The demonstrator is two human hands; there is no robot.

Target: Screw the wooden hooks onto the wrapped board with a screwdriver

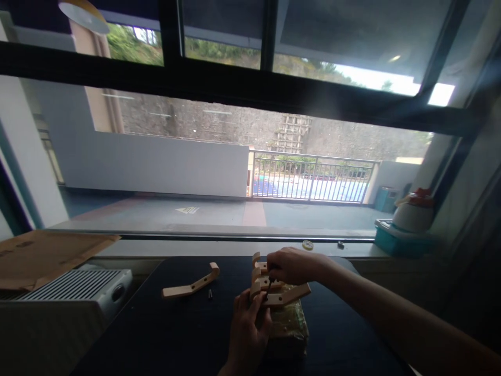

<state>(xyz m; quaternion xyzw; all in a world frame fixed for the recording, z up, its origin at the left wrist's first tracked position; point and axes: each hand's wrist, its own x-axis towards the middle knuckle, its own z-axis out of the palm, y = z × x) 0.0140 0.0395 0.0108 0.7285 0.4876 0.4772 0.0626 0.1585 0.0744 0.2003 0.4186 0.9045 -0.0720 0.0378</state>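
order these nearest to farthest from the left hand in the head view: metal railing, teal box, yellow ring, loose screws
1. Loose screws: on the table, left of the left hand
2. Yellow ring: on the windowsill, ahead and right
3. Teal box: farther right
4. Metal railing: outdoors, beyond the sill

Pale wooden hooks [290, 296]: 3 together, 1 apart.
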